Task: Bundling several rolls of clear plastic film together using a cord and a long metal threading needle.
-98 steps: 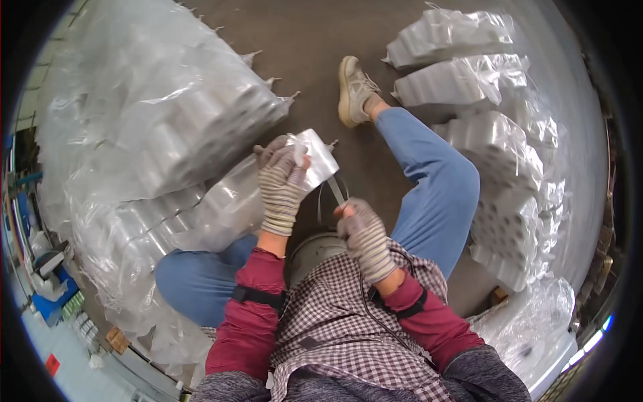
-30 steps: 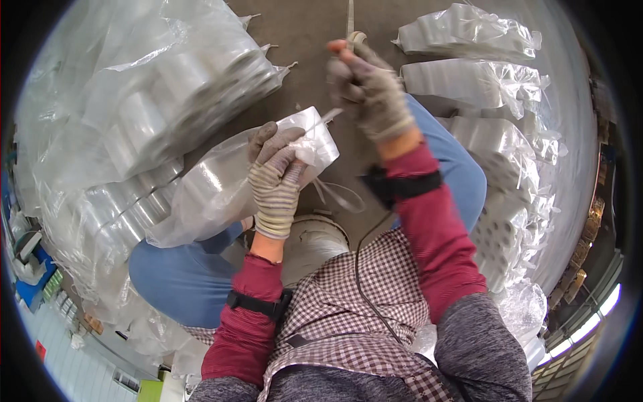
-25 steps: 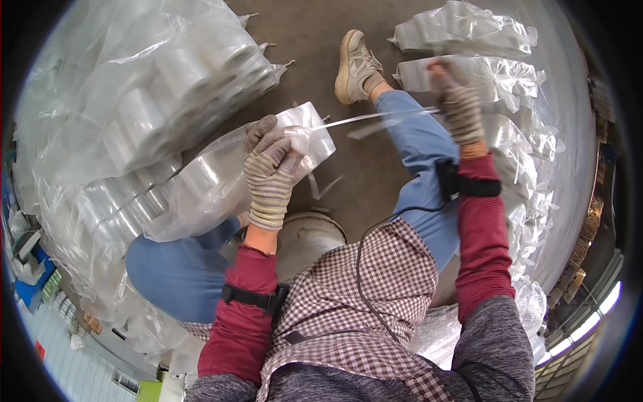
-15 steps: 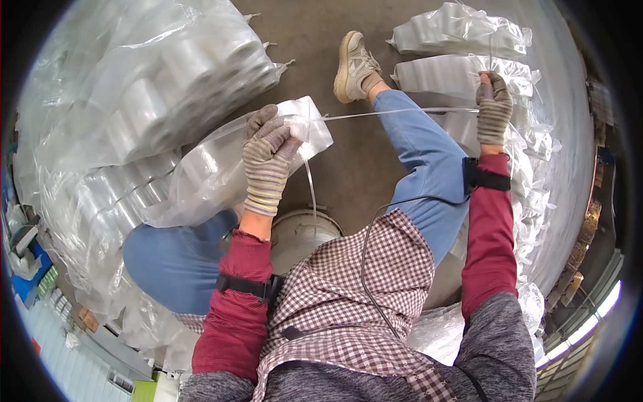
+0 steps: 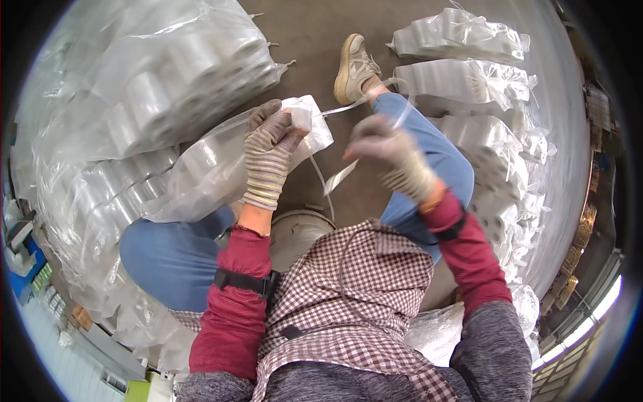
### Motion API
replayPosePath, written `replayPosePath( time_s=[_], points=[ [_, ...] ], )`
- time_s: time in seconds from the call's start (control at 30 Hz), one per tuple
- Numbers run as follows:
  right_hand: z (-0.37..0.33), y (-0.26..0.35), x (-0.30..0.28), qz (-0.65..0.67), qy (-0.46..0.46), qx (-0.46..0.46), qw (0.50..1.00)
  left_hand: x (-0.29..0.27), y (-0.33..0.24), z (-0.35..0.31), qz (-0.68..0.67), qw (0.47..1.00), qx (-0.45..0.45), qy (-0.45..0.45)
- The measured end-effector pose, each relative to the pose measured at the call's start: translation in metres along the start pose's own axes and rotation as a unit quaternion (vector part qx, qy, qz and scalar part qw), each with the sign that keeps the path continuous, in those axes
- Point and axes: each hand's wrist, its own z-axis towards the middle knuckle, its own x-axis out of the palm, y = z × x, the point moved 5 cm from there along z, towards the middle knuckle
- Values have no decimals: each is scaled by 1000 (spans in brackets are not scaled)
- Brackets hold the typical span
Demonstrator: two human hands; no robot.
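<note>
Head view: left hand is clenched on the gathered neck of the clear bag of white rolls, which lies across the person's left knee. Right hand, blurred, is just right of that neck, fingers curled around a white strap.
</note>
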Motion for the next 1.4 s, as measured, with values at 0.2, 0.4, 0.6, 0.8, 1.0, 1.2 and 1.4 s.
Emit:
replayPosePath(
  time_s=[0.2,0.4,0.6,0.8,1.0,1.2,1.4],
  points=[
    [24,2,57,97,-26,-18,995,10,7,7,-92,989,-83,76],
    [20,-60,69,611,-154,391,671,-2,-9,4,-4,992,-12,126],
    [126,-4,39,107,155,162,969,3,-30,7,164,970,138,115],
    [44,-50,28,390,-148,289,862,4,-22,6,139,988,71,8],
    [24,-24,68,517,-246,316,757,10,-21,1,55,998,-6,43],
    [42,-66,95,530,-295,420,675,-8,-10,4,-200,969,-133,51],
    [65,-36,67,443,-198,421,766,0,-47,9,145,961,206,117]
  ],
)
